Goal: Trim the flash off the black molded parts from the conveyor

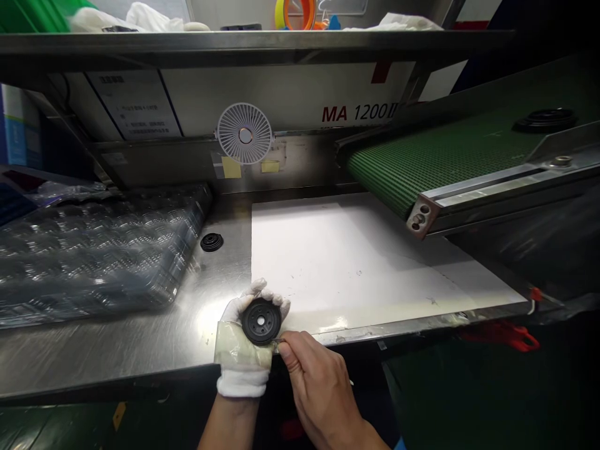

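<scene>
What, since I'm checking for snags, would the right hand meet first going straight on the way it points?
The black disc held in the gloved left hand. The right hand has its fingertips at or very near the disc's rim; the depth doesn't show whether they touch.

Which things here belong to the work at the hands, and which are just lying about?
At the hands: black round part, held in the taped, gloved left hand; bare right hand, pinching at its rim.

Lying about: second black part on the steel bench; third black part on the green conveyor belt; clear plastic trays; white fan.
</scene>
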